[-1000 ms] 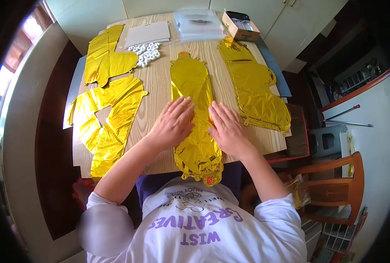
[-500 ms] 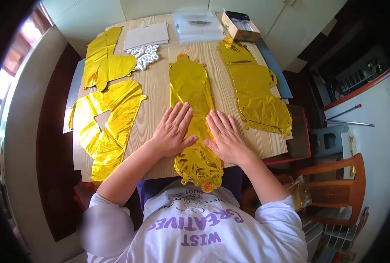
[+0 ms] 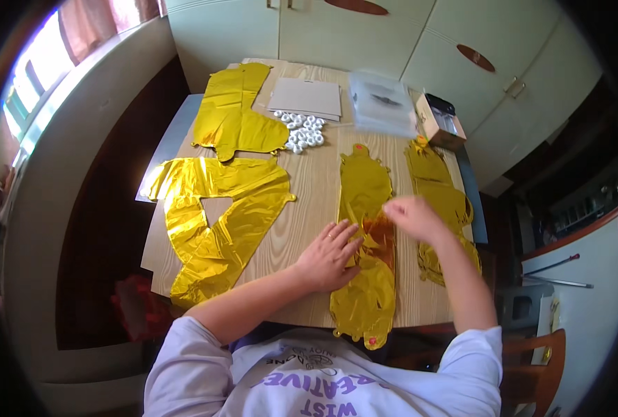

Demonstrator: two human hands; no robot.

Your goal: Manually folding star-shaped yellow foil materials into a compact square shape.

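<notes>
At about four o'clock on the worktop (image 3: pixel 312 198), a gold foil balloon (image 3: pixel 368 278) lies flattened yet airless, left hand (image 3: pixel 330 257) open over one edge, right hand (image 3: pixel 414 217) curled opposite, grip unclear, other balloons (image 3: pixel 253 226) at three, eight and eleven likewise uninflated.

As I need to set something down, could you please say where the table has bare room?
The widest bare patch of table lies between the holed foil and the middle foil, in front of the white rings. A narrower strip runs left of the right foil, crossed by the right hand. Card, plastic sheets and a box crowd the back.
</notes>
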